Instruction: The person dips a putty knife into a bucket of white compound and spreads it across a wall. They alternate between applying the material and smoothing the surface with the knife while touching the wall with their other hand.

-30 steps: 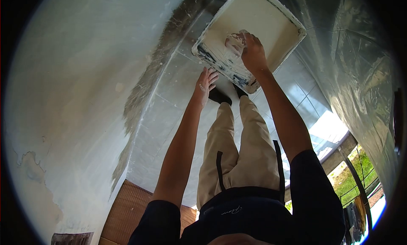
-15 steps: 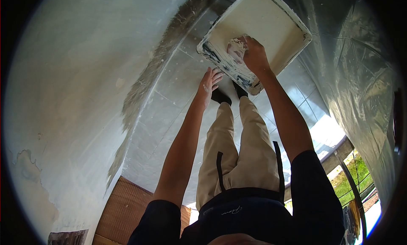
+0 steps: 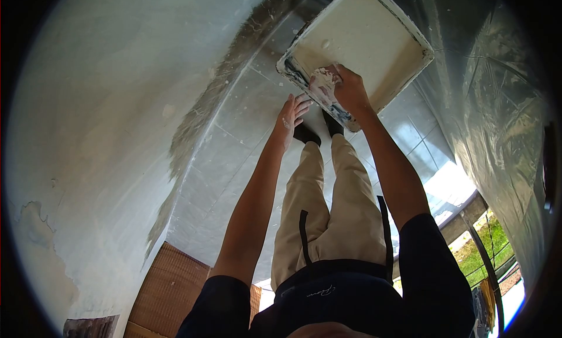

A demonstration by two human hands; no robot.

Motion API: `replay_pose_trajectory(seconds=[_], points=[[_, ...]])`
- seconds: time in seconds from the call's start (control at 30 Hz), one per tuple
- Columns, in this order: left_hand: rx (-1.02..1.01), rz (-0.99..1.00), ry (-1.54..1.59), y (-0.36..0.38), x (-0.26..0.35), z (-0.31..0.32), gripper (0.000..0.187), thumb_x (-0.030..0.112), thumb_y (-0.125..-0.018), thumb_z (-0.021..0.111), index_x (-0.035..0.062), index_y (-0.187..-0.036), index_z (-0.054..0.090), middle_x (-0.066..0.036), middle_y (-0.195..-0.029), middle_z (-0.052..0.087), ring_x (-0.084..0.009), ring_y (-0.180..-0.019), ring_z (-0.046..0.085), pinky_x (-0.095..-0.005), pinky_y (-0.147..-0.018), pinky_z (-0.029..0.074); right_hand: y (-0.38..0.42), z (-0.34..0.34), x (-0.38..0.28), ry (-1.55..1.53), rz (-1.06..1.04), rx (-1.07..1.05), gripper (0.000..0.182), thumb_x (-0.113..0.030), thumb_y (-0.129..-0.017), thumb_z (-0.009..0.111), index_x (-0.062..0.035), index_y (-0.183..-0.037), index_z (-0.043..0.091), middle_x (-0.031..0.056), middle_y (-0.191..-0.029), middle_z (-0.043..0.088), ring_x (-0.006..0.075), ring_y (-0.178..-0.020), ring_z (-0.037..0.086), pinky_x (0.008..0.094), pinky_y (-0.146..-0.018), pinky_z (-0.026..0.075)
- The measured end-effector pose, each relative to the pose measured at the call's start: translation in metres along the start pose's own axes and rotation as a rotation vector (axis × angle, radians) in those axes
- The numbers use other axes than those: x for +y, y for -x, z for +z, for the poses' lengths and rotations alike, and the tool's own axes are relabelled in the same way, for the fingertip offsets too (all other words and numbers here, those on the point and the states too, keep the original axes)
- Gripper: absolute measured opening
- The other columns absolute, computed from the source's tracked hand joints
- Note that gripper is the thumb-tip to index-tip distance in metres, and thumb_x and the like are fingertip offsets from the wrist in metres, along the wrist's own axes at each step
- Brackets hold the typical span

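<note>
A rectangular paint tray (image 3: pixel 404 17) with thick off-white paint lies at the top of the view, its near wall streaked with dark and white smears. My right hand (image 3: pixel 350 92) reaches over the tray's near-left part, fingers closed around a pale piece (image 3: pixel 323 85) thickly coated in paint; I cannot tell what kind of tool or pad it is. Just outside the near-left rim, my left hand (image 3: pixel 291 114) is open, fingers extended and partly spread toward the tray. White paint marks show on its thumb side and fingers.
A pale wall (image 3: pixel 105 115) with peeling patches runs along the left, its base rough and brown-grey. Grey floor tiles (image 3: pixel 228 162) lie below, under my feet. Clear plastic sheeting (image 3: pixel 497 104) hangs on the right. Brown corrugated cardboard (image 3: pixel 167 285) rests at lower left.
My right hand has drawn the paint-coated piece down toward the tray's near rim. The tray appears slightly shifted right in view. My left hand has hardly moved.
</note>
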State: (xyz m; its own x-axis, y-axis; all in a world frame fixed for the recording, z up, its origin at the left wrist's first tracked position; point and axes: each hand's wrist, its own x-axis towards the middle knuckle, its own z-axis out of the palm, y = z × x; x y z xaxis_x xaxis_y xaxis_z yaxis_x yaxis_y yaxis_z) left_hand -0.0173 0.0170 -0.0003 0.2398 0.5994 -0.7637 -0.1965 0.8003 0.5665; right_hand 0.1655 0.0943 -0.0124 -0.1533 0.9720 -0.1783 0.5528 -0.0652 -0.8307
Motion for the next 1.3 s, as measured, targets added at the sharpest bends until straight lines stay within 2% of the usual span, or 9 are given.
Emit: replay_pose_trajectory(seconds=[0.23, 0.4, 0.63, 0.73, 0.9, 1.03, 1.1, 1.23, 1.3], points=[[-0.008, -0.002, 0.014, 0.0, -0.008, -0.004, 0.087, 0.071, -0.091, 0.023, 0.0057, -0.148, 0.028, -0.014, -0.147, 0.041, -0.0293, -0.139, 0.029, -0.0478, -0.112, 0.013, -0.006, -0.004, -0.011, -0.015, 0.069, -0.016, 0.037, 0.001, -0.083, 0.05, -0.0027, -0.119, 0.059, 0.0254, -0.099, 0.064, 0.0428, -0.093, 0.061, 0.0393, -0.08, 0.05], [0.001, -0.015, 0.014, 0.002, -0.011, -0.008, 0.087, 0.071, -0.091, 0.023, 0.0063, -0.149, 0.027, -0.014, -0.147, 0.04, -0.029, -0.139, 0.029, -0.0486, -0.113, 0.012, -0.012, -0.006, -0.014, -0.009, 0.248, -0.085, 0.039, 0.002, -0.079, 0.046, -0.0017, -0.116, 0.06, 0.0247, -0.105, 0.065, 0.0399, -0.099, 0.062, 0.0397, -0.086, 0.05], [0.003, -0.027, 0.019, 0.004, -0.014, -0.013, 0.087, 0.071, -0.091, 0.022, 0.0063, -0.149, 0.025, -0.015, -0.148, 0.038, -0.0299, -0.14, 0.028, -0.049, -0.113, 0.011, -0.007, 0.001, -0.014, 0.008, 0.193, -0.075, 0.035, -0.002, -0.082, 0.049, -0.003, -0.116, 0.06, 0.0244, -0.102, 0.065, 0.0407, -0.096, 0.063, 0.0406, -0.083, 0.05], [0.014, -0.021, 0.026, 0.007, -0.015, -0.017, 0.087, 0.071, -0.091, 0.021, 0.0064, -0.149, 0.026, -0.015, -0.148, 0.038, -0.03, -0.14, 0.028, -0.049, -0.113, 0.011, -0.004, 0.003, -0.022, 0.018, 0.245, -0.116, 0.038, -0.004, -0.087, 0.053, -0.001, -0.125, 0.056, 0.0236, -0.107, 0.065, 0.032, -0.096, 0.065, 0.0346, -0.086, 0.049], [0.06, -0.009, 0.049, 0.018, -0.008, -0.022, 0.087, 0.071, -0.091, 0.021, 0.0059, -0.149, 0.026, -0.015, -0.148, 0.038, -0.0299, -0.139, 0.029, -0.0494, -0.113, 0.011, -0.005, 0.011, -0.021, -0.182, 0.269, -0.085, 0.037, -0.002, -0.089, 0.05, 0.0005, -0.126, 0.056, 0.0134, -0.106, 0.067, 0.0193, -0.096, 0.063, 0.0309, -0.087, 0.047], [0.081, 0.028, 0.02, 0.035, 0.013, -0.023, 0.087, 0.071, -0.091, 0.02, 0.0058, -0.149, 0.026, -0.014, -0.147, 0.04, -0.0299, -0.139, 0.03, -0.0496, -0.112, 0.013, -0.006, 0.002, -0.047, -0.418, 0.273, -0.044, 0.034, -0.004, -0.087, 0.05, 0.0006, -0.119, 0.059, 0.0169, -0.105, 0.068, 0.026, -0.095, 0.065, 0.0347, -0.086, 0.049], [0.092, 0.045, 0.04, 0.042, 0.028, -0.023, 0.086, 0.071, -0.091, 0.021, 0.0076, -0.149, 0.027, -0.013, -0.148, 0.04, -0.0291, -0.138, 0.03, -0.0493, -0.113, 0.012, -0.007, -0.009, -0.068, -0.679, 0.342, -0.081, 0.037, 0.001, -0.09, 0.048, 0.0048, -0.127, 0.051, 0.012, -0.111, 0.063, 0.0166, -0.095, 0.061, 0.0288, -0.086, 0.048], [0.087, 0.129, 0.022, 0.065, 0.069, -0.02, 0.087, 0.071, -0.091, 0.021, 0.0068, -0.149, 0.026, -0.013, -0.147, 0.04, -0.0294, -0.139, 0.029, -0.0489, -0.113, 0.012, -0.006, -0.027, -0.113, -0.948, 0.415, -0.039, 0.035, -0.001, -0.092, 0.051, 0.0051, -0.126, 0.049, 0.0122, -0.11, 0.062, 0.0181, -0.096, 0.061, 0.0311, -0.086, 0.049], [0.082, 0.183, 0.01, 0.074, 0.089, -0.018, 0.087, 0.071, -0.091, 0.02, 0.0067, -0.149, 0.026, -0.013, -0.147, 0.04, -0.0295, -0.14, 0.029, -0.0489, -0.113, 0.013, -0.006, -0.036, -0.135, -1.096, 0.474, -0.001, 0.034, -0.004, -0.092, 0.052, 0.005, -0.125, 0.048, 0.0086, -0.094, 0.062, 0.0144, -0.084, 0.06, 0.0283, -0.074, 0.049]])
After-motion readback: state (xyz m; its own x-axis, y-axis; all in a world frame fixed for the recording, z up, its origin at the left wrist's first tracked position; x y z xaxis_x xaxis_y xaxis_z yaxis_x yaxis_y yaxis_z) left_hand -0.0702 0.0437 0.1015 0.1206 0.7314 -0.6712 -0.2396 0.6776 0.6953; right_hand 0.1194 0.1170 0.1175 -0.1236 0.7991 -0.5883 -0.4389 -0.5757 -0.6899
